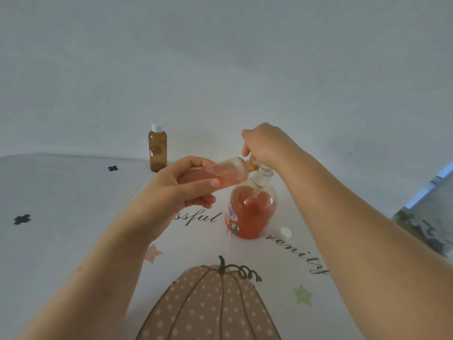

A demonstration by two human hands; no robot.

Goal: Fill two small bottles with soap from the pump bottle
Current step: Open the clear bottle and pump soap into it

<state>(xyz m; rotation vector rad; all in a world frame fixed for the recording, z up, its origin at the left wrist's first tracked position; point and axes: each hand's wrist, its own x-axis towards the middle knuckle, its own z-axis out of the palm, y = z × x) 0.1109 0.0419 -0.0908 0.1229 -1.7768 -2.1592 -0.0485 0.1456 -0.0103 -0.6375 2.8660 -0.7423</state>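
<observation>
A pump bottle (250, 212) of orange soap stands upright near the middle of the table. My right hand (267, 146) rests closed on top of its white pump head. My left hand (186, 190) holds a small uncapped bottle (228, 174) tilted almost flat, its neck against the pump's spout, with orange soap inside. A second small amber bottle (157, 150) with a white cap stands upright at the far left, apart from both hands. A loose white cap (285, 233) lies on the cloth to the right of the pump bottle.
The table carries a white cloth (73, 217) printed with a dotted pumpkin, stars, black crosses and script lettering. A plain pale wall rises behind the table. At the right, past the table's edge, a strip of floor (426, 229) shows.
</observation>
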